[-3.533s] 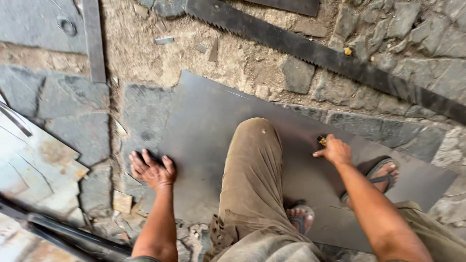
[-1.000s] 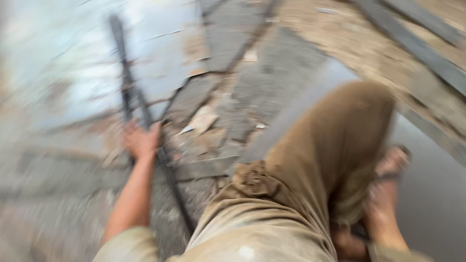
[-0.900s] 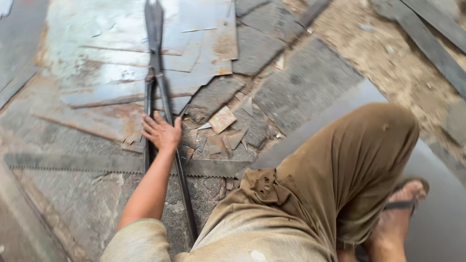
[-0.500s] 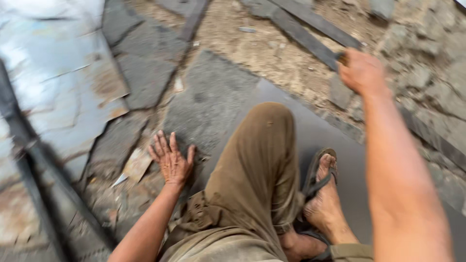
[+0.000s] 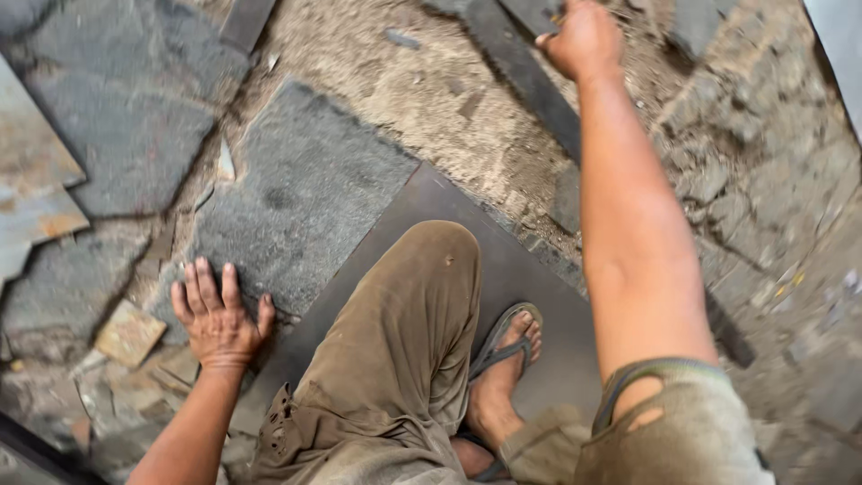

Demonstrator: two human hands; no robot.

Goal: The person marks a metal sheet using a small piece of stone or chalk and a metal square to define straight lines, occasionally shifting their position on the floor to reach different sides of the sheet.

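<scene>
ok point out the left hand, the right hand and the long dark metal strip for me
left hand (image 5: 218, 316): head view, on the back of the hand, flat on the stone floor.
right hand (image 5: 584, 38): head view, on the knuckles, at the strip.
long dark metal strip (image 5: 525, 83): head view, on its flat face below the right hand.

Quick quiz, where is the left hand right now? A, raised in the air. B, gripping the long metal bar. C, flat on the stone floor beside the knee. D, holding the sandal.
C: the left hand lies palm down, fingers spread, on the stone floor by the bent knee; the right hand is the one up at the metal bar.
</scene>
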